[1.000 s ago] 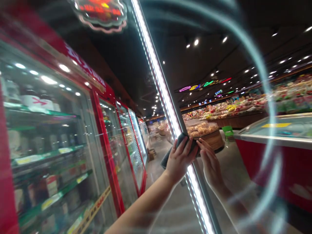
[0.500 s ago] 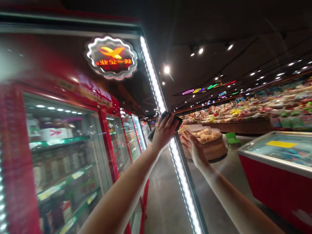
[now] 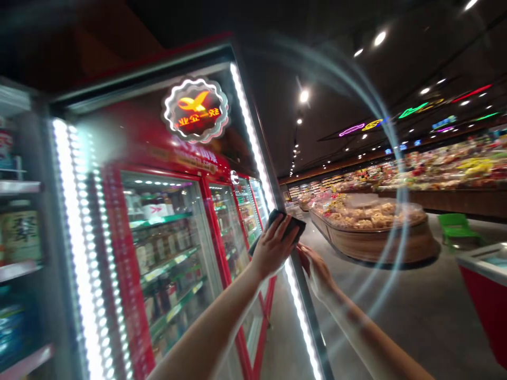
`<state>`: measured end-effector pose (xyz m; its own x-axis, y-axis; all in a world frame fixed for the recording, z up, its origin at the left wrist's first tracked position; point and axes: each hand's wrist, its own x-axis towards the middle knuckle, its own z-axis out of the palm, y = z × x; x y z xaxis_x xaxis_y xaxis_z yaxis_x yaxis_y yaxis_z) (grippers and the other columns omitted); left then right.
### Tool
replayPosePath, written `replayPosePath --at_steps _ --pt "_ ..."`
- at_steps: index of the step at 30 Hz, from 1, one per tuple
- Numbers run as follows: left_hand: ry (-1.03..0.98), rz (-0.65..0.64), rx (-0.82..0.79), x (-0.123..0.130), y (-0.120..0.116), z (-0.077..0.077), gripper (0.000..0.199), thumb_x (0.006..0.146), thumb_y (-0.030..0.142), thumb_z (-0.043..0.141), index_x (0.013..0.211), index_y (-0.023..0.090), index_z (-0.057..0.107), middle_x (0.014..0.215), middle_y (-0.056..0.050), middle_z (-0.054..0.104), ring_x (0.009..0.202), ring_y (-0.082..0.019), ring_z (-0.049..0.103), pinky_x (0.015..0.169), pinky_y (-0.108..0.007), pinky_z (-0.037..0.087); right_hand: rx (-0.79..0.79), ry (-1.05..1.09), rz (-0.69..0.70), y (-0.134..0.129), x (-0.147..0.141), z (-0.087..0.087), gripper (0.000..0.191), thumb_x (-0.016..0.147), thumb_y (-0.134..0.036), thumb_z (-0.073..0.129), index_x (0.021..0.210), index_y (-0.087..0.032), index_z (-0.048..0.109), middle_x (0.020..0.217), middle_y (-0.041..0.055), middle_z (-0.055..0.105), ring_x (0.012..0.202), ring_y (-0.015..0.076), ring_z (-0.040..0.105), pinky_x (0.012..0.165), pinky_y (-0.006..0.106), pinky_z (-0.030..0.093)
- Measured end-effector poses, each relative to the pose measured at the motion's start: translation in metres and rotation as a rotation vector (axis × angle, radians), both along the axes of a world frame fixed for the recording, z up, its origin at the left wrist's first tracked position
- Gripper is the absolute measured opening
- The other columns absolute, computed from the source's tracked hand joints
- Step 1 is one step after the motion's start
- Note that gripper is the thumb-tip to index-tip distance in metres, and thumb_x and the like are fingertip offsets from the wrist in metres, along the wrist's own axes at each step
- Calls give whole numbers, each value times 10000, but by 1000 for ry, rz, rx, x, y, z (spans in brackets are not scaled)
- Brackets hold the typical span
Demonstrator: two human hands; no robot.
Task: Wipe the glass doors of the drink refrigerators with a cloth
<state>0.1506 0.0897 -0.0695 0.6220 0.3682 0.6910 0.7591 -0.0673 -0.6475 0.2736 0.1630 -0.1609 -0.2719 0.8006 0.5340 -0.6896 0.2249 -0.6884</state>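
At the edge of an open glass cooler door (image 3: 264, 138), a left hand (image 3: 269, 252) holds a dark cloth (image 3: 299, 228) against the frame, its fingers slightly spread and bent over the fabric. Close by, a right hand (image 3: 318, 270) reaches the frame's outer side just below the cloth, its fingers near one another; whether they grip the edge cannot be told.

The cloth sits partway along the upright, across a lit LED strip (image 3: 246, 113) that runs on above and below it. How much of the upright the cloth has already passed over does not show, nor does any difference in the surface on either side; work appears under way rather than finished.

Higher on the glass glows a scalloped sign (image 3: 196, 111), its lettering reversed. Stocked shelves (image 3: 19, 187) stand at far left, a red chest freezer (image 3: 485, 311) at right. Beyond are a rounded wood-sided display (image 3: 376, 244), a green chair (image 3: 457, 226) and, through the glass, red-framed refrigerators (image 3: 216, 232).
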Motion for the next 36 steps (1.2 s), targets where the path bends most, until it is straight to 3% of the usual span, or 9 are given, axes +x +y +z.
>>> replayPosePath --at_steps 4,6,8,14,16,19,26,34,36 --pt "-73 57 78 28 -18 70 453 968 265 543 1416 203 520 1595 -152 385 1516 -330 291 1180 -518 417 -69 -67 106 -7 24 3 522 727 -607 715 1104 -251 769 1210 78 743 1154 298 674 975 428 525" --pt "-100 84 111 45 -32 90 432 961 247 538 1388 180 528 1592 -167 381 1525 -340 264 1186 -541 401 42 -169 45 -10 36 9 534 734 -643 689 1044 -219 787 1087 102 778 1053 308 710 949 446 527" --pt "-75 120 103 60 -51 91 378 953 238 539 1324 168 560 1553 -166 432 1524 -335 265 1183 -539 402 208 -247 -99 -17 45 18 520 771 -630 645 1052 -216 787 986 97 792 951 299 729 917 443 529" --pt "231 237 -31 81 -127 53 317 970 322 540 1254 195 599 1446 -124 556 1454 -296 411 1139 -468 457 578 -472 -673 -68 60 25 394 911 -364 504 1234 -307 722 953 71 773 863 265 699 801 397 526" --pt "270 252 -33 87 -151 56 318 973 340 540 1256 208 602 1450 -115 557 1448 -286 421 1149 -464 444 638 -489 -776 -89 65 25 394 909 -291 487 1217 -289 732 938 81 750 871 261 677 792 384 526" --pt "285 298 -5 101 -181 74 291 974 337 542 1220 207 626 1419 -116 581 1419 -282 455 1144 -463 443 708 -475 -843 -119 75 27 386 901 -221 472 1156 -251 761 912 87 716 867 244 659 846 387 529" --pt "220 426 51 133 -239 121 259 958 286 537 1155 180 669 1362 -141 623 1369 -265 498 1196 -507 359 773 -384 -752 -185 104 35 400 889 -167 465 1134 -271 763 1266 77 694 1113 256 656 980 454 531" --pt "13 501 139 144 -301 216 394 926 269 522 1293 158 612 1499 -154 518 1450 -312 393 1224 -557 290 924 -353 -490 -243 123 57 404 850 -124 466 1030 -278 793 1120 60 762 1010 232 719 930 432 572" --pt "-51 511 186 142 -314 230 425 917 252 520 1326 152 583 1547 -162 454 1484 -323 333 1231 -566 274 974 -338 -422 -255 126 60 412 852 -119 460 1032 -287 790 1103 51 766 997 222 725 918 417 580"
